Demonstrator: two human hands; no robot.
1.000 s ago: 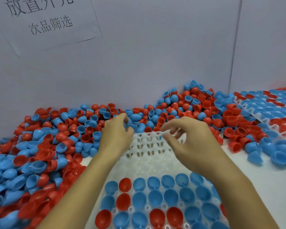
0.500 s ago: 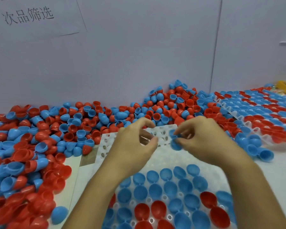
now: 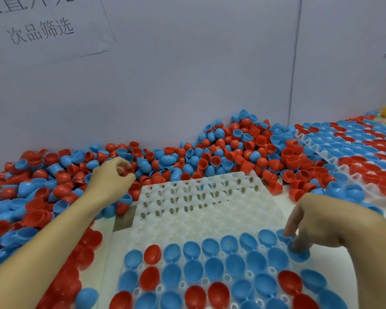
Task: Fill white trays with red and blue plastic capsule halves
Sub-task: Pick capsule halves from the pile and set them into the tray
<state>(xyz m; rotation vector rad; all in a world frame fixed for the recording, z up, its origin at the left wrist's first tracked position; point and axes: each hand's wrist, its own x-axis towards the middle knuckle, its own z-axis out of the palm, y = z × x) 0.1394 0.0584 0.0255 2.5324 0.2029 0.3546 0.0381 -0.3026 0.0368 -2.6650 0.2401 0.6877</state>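
Grey wall behind heaped capsule halves; left hand grip on red half, right hand on blue.

A tray lies on the bench in the middle, its near rows filled with capsule halves and its far rows bare. Behind it and to its left a loose heap of capsule halves runs along the wall. A second filled tray lies to the far right. The left hand rests on the heap just left of the tray's far corner. The right hand is over the tray's right edge, fingertips on a capsule half there. A paper sign hangs on the wall at upper left.
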